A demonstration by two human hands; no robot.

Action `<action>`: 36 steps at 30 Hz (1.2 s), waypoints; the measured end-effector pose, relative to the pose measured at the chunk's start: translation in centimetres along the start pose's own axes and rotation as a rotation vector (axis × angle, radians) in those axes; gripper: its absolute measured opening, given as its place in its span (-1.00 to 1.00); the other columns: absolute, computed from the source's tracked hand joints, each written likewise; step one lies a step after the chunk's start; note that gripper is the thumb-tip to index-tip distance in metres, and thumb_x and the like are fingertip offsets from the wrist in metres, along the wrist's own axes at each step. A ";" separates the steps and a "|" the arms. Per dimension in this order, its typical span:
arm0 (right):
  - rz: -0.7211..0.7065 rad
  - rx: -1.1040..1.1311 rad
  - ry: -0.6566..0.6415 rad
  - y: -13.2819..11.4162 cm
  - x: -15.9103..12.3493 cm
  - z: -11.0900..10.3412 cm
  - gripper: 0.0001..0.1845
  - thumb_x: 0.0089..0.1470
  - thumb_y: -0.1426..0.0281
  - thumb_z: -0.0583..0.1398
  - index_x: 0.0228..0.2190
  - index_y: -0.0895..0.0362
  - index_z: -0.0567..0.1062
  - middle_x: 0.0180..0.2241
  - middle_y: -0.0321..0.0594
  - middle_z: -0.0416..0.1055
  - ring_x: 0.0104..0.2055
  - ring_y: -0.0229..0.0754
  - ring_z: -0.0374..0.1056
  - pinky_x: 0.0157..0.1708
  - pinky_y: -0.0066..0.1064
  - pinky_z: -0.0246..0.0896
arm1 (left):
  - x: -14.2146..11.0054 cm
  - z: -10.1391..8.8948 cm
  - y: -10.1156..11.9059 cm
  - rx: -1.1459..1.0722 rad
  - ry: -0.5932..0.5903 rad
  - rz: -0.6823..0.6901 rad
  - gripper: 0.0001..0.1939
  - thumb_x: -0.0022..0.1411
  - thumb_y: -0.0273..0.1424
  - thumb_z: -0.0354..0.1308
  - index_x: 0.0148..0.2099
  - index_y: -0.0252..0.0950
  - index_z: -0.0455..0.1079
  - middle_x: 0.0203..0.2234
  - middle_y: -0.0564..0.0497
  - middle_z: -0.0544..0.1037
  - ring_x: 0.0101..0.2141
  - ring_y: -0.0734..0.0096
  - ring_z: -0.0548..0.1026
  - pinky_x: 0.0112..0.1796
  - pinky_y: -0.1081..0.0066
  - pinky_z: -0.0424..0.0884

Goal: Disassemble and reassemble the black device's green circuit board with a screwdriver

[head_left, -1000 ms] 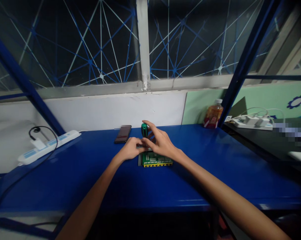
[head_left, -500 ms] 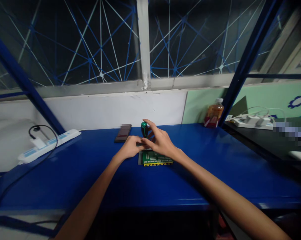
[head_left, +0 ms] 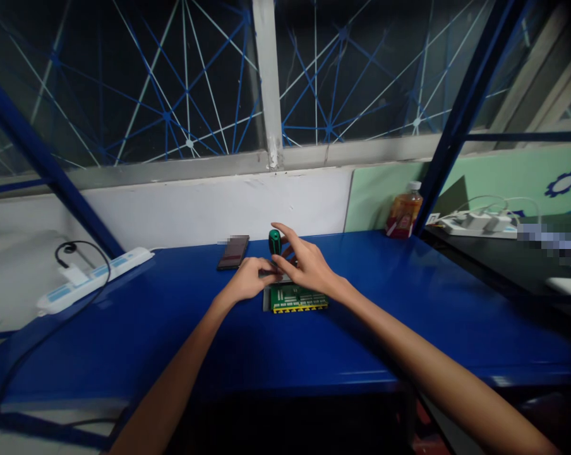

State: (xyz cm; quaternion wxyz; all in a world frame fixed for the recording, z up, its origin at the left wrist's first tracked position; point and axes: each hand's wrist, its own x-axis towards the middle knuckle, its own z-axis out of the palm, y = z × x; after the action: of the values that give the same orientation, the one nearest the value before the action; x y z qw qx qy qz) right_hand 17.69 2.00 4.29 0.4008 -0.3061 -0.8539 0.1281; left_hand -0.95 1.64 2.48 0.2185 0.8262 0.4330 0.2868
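Observation:
A screwdriver (head_left: 275, 242) with a green and black handle stands upright over the far part of a green circuit board (head_left: 297, 297). My right hand (head_left: 309, 265) is around its handle, thumb in front and index finger raised beside the top. Left of it, my left hand (head_left: 248, 277) is closed in a pinch near the screwdriver's lower end. What those fingertips hold is hidden. Yellow parts line the board's near edge, and a grey edge shows at its left. The screwdriver's tip is out of sight behind the hands.
A dark phone (head_left: 233, 252) lies behind my left hand on the blue table (head_left: 172, 354). At the left is a white power strip (head_left: 96, 281) with a black cable. A bottle (head_left: 403, 212) stands at the back right, near another power strip (head_left: 479, 224) on a dark surface.
The view has shifted slightly. My right thumb has moved up and in against the screwdriver handle, which stands a little differently. The left hand and the board stay in nearly the same place.

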 end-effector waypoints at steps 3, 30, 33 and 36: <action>-0.012 0.001 0.004 -0.1 0.0 0.0 -0.32 0.11 0.27 0.00 0.24 0.08 -0.03 -0.32 -0.18 0.44 -0.36 -0.13 0.36 -0.37 -0.30 0.22 | 0.0 0.0 -0.1 0.005 0.000 0.008 -0.80 0.10 -0.38 0.13 -0.30 -0.33 0.57 -0.35 -0.05 0.63 -0.31 0.26 0.53 -0.24 0.38 0.35; -0.030 -0.032 -0.010 0.1 -0.2 -0.1 -0.32 0.12 0.25 0.04 0.23 0.09 -0.01 -0.28 -0.16 0.45 -0.36 -0.13 0.37 -0.34 -0.28 0.21 | -0.1 0.2 0.2 -0.024 0.049 0.003 -0.82 0.10 -0.37 0.16 -0.33 -0.32 0.57 -0.34 -0.08 0.62 -0.31 0.26 0.52 -0.23 0.34 0.36; -0.037 -0.040 0.005 0.1 -0.1 -0.3 -0.34 0.13 0.23 0.02 0.23 0.08 0.00 -0.22 -0.14 0.44 -0.41 -0.18 0.36 -0.39 -0.32 0.21 | -0.1 0.1 0.3 -0.020 0.040 -0.004 -0.81 0.10 -0.40 0.14 -0.30 -0.33 0.58 -0.35 -0.08 0.63 -0.30 0.24 0.53 -0.23 0.33 0.37; -0.037 -0.047 0.026 0.2 -0.1 -0.5 -0.35 0.15 0.18 0.01 0.22 0.07 0.01 -0.17 -0.14 0.43 -0.42 -0.20 0.36 -0.42 -0.35 0.21 | -0.2 0.1 0.2 -0.018 0.038 -0.008 -0.80 0.09 -0.43 0.14 -0.29 -0.34 0.58 -0.34 -0.07 0.63 -0.29 0.23 0.54 -0.23 0.34 0.38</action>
State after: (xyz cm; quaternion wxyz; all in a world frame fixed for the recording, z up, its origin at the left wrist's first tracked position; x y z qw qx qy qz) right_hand 18.20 2.10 4.43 0.4069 -0.3012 -0.8569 0.0968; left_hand -0.84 1.36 2.52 0.2186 0.8169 0.4378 0.3054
